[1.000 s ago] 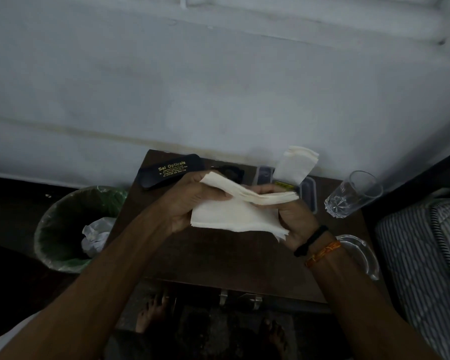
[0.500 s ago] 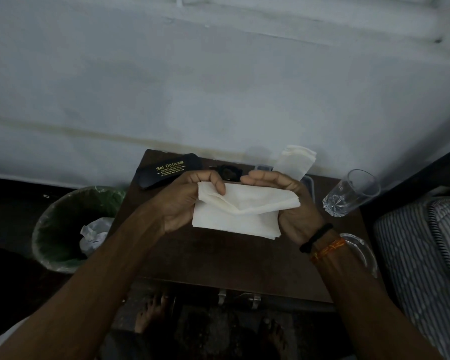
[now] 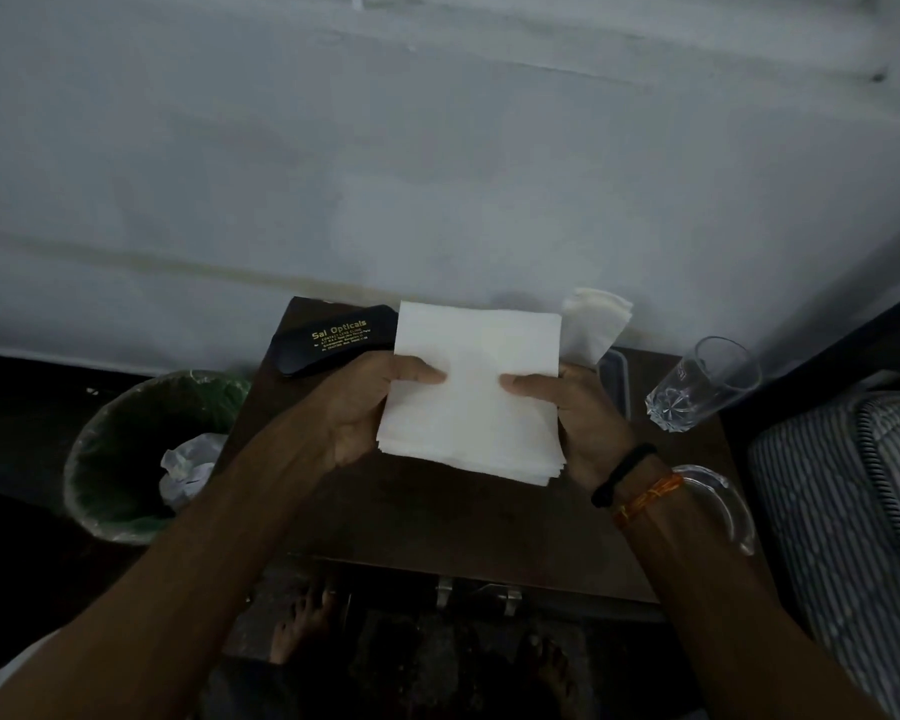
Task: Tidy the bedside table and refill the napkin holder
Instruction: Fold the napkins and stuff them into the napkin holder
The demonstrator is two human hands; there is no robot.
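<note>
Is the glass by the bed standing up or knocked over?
Standing up. The glass sits on its thick base on the table, open rim on top; it looks empty.

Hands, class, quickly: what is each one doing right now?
Left hand: closed on the left edge of the napkin stack.
Right hand: closed on the stack's right edge.

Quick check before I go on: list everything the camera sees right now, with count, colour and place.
napkin stack: one, white, held above the table
napkins: a few, white, upright at the table's back
glasses case: one, black with gold print, back left
tumbler: one, clear, right edge
glass dish: one, clear, front right
table: one, dark brown
bin: one, green liner, floor left, crumpled paper inside
bedding: striped, far right
left hand: gripping the stack
right hand: gripping the stack, wrist bands
</note>
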